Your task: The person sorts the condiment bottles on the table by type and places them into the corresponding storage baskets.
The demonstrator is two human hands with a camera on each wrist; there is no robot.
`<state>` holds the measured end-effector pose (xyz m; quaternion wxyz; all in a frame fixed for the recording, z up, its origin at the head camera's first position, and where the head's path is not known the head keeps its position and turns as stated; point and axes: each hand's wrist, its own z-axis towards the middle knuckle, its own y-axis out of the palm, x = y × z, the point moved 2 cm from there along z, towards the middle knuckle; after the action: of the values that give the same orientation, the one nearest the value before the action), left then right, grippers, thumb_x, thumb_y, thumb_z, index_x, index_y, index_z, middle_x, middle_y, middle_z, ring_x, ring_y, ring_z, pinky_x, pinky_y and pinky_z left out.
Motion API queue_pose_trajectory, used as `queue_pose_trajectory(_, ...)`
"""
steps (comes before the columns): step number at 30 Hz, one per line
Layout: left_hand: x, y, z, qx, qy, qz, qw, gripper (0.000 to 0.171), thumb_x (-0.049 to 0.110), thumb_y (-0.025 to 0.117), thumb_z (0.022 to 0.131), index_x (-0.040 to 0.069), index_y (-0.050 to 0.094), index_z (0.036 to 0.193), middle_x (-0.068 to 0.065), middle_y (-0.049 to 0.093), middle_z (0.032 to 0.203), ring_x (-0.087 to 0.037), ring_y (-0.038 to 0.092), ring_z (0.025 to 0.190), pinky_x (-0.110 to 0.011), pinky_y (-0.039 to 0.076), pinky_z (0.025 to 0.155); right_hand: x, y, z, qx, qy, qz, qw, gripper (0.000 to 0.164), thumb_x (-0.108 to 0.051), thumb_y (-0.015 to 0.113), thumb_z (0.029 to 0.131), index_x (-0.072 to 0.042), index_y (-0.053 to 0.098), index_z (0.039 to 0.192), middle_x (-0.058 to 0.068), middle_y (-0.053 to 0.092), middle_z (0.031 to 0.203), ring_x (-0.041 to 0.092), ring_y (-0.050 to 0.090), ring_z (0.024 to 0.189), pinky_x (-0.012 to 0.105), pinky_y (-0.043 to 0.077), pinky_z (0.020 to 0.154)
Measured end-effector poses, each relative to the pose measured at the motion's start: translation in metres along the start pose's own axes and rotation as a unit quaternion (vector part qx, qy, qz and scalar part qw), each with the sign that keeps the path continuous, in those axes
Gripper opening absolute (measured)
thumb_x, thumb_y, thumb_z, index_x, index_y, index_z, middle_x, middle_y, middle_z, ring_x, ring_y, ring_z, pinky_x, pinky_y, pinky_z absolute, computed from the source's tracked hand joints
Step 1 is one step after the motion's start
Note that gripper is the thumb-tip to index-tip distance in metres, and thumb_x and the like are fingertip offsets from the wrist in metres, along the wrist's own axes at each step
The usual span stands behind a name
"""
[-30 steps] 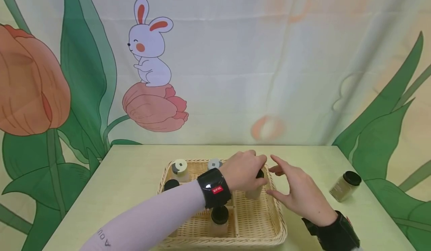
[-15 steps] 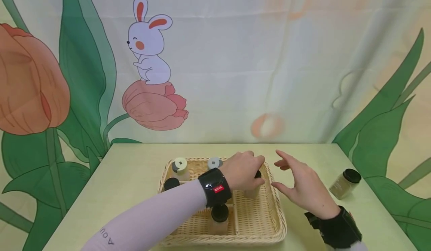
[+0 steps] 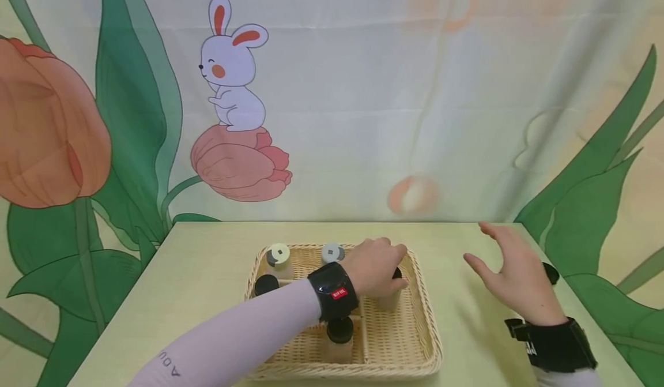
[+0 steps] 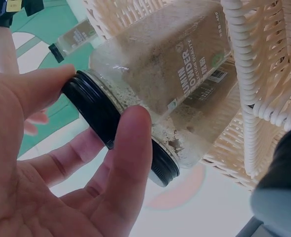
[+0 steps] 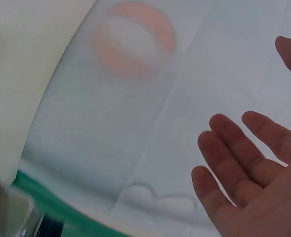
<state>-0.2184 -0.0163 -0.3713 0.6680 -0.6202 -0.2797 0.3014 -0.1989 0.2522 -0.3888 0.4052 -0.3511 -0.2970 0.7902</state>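
My left hand (image 3: 374, 267) reaches into the right compartment of the wicker basket (image 3: 440, 357). Its thumb and fingers pinch the black lid of a clear spice jar (image 4: 155, 59) of brown powder, with "cumin powder" on the label; in the head view the hand covers much of this jar. To the right of the basket, my right hand (image 3: 524, 280) hovers over the table with thumb and fingers spread, holding nothing. Behind it a second jar (image 3: 551, 273) shows only its black lid in the head view, while the left wrist view shows its body too.
Other jars stand in the basket's left compartments: one with a cream lid (image 3: 280, 254), one with a grey lid (image 3: 332, 252), and black-lidded jars (image 3: 339, 330) nearer the front. A printed curtain (image 3: 353, 116) hangs behind the pale table (image 3: 207, 260).
My right hand has moved away from the basket toward the right, and now overlaps the jar on the table. My left hand stays at the cumin jar, which keeps its place.
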Motion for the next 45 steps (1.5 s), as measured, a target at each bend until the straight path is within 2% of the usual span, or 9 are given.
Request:
queue_pose_trajectory(8, 0.003, -0.002, -0.004, 0.0, -0.004, 0.003, 1.0, 0.041, 0.049, 0.071, 0.095, 0.015, 0.066, 0.117, 0.003, 0.064, 0.087, -0.009, 0.056, 0.074, -0.021, 0.044, 0.058, 0.05, -0.02, -0.022, -0.022, 0.056, -0.042, 0.997, 0.069, -0.026, 0.079, 0.091, 0.01, 0.05, 0.143, 0.038, 0.046, 0.139, 0.059, 0.042, 0.123, 0.07, 0.033, 0.098)
queue_pose_trajectory(14, 0.007, -0.001, -0.005, 0.011, 0.009, 0.002, 0.9999, 0.037, 0.048, 0.073, 0.094, 0.015, 0.067, 0.111, 0.006, 0.06, 0.082, -0.007, 0.053, 0.074, -0.021, 0.042, 0.059, 0.077, -0.024, -0.038, -0.074, 0.107, -0.086, 0.988, 0.077, -0.036, 0.073, 0.095, 0.018, 0.045, 0.142, 0.047, 0.04, 0.139, 0.065, 0.038, 0.122, 0.075, 0.033, 0.093)
queue_pose_trajectory(18, 0.008, 0.003, -0.005, 0.002, 0.005, 0.0, 1.0, 0.039, 0.05, 0.073, 0.094, 0.016, 0.067, 0.113, 0.007, 0.058, 0.082, -0.007, 0.052, 0.073, -0.021, 0.041, 0.058, 0.085, -0.024, -0.041, -0.128, 0.126, -0.093, 0.979, 0.082, -0.04, 0.066, 0.101, 0.022, 0.036, 0.146, 0.051, 0.033, 0.139, 0.068, 0.035, 0.121, 0.077, 0.033, 0.092)
queue_pose_trajectory(23, 0.009, 0.005, -0.006, 0.001, 0.007, 0.004, 1.0, 0.041, 0.052, 0.073, 0.093, 0.018, 0.068, 0.116, 0.007, 0.06, 0.084, -0.007, 0.052, 0.074, -0.022, 0.042, 0.06, 0.089, -0.026, -0.041, -0.17, 0.138, -0.087, 0.972, 0.082, -0.039, 0.059, 0.105, 0.024, 0.028, 0.148, 0.053, 0.028, 0.141, 0.069, 0.032, 0.123, 0.077, 0.034, 0.093)
queue_pose_trajectory(26, 0.009, 0.004, -0.007, 0.004, 0.008, 0.005, 0.9999, 0.039, 0.051, 0.073, 0.093, 0.018, 0.068, 0.112, 0.008, 0.058, 0.082, -0.006, 0.051, 0.073, -0.021, 0.041, 0.058, 0.092, -0.026, -0.039, -0.2, 0.152, -0.089, 0.964, 0.084, -0.041, 0.055, 0.106, 0.025, 0.025, 0.148, 0.054, 0.027, 0.139, 0.069, 0.032, 0.122, 0.077, 0.037, 0.092)
queue_pose_trajectory(31, 0.008, 0.003, -0.007, 0.006, 0.005, 0.007, 0.9999, 0.034, 0.05, 0.073, 0.093, 0.018, 0.063, 0.097, 0.008, 0.052, 0.075, -0.006, 0.048, 0.066, -0.019, 0.036, 0.051, 0.097, -0.024, -0.039, -0.241, 0.179, -0.098, 0.949, 0.082, -0.038, 0.053, 0.106, 0.026, 0.022, 0.148, 0.055, 0.027, 0.136, 0.069, 0.034, 0.12, 0.075, 0.041, 0.09)
queue_pose_trajectory(34, 0.009, 0.002, -0.008, 0.007, 0.004, 0.003, 1.0, 0.034, 0.049, 0.073, 0.094, 0.019, 0.058, 0.089, 0.009, 0.047, 0.07, -0.005, 0.044, 0.061, -0.018, 0.032, 0.048, 0.099, -0.022, -0.041, -0.248, 0.188, -0.102, 0.945, 0.081, -0.035, 0.054, 0.105, 0.025, 0.022, 0.148, 0.055, 0.027, 0.136, 0.07, 0.036, 0.119, 0.075, 0.042, 0.09)
queue_pose_trajectory(38, 0.011, 0.0, -0.009, 0.006, 0.004, -0.003, 1.0, 0.038, 0.048, 0.075, 0.093, 0.019, 0.052, 0.081, 0.01, 0.042, 0.066, -0.004, 0.041, 0.056, -0.018, 0.029, 0.046, 0.102, -0.021, -0.042, -0.24, 0.192, -0.107, 0.946, 0.075, -0.029, 0.055, 0.104, 0.025, 0.025, 0.147, 0.054, 0.03, 0.133, 0.069, 0.038, 0.117, 0.075, 0.043, 0.089)
queue_pose_trajectory(45, 0.012, -0.003, -0.01, 0.011, 0.011, 0.009, 0.9998, 0.044, 0.052, 0.078, 0.089, 0.02, 0.052, 0.075, 0.012, 0.044, 0.062, -0.002, 0.043, 0.054, -0.018, 0.033, 0.046, 0.109, -0.018, -0.045, -0.228, 0.185, -0.113, 0.949, 0.068, -0.014, 0.06, 0.099, 0.023, 0.029, 0.147, 0.053, 0.038, 0.129, 0.069, 0.043, 0.112, 0.074, 0.045, 0.084)
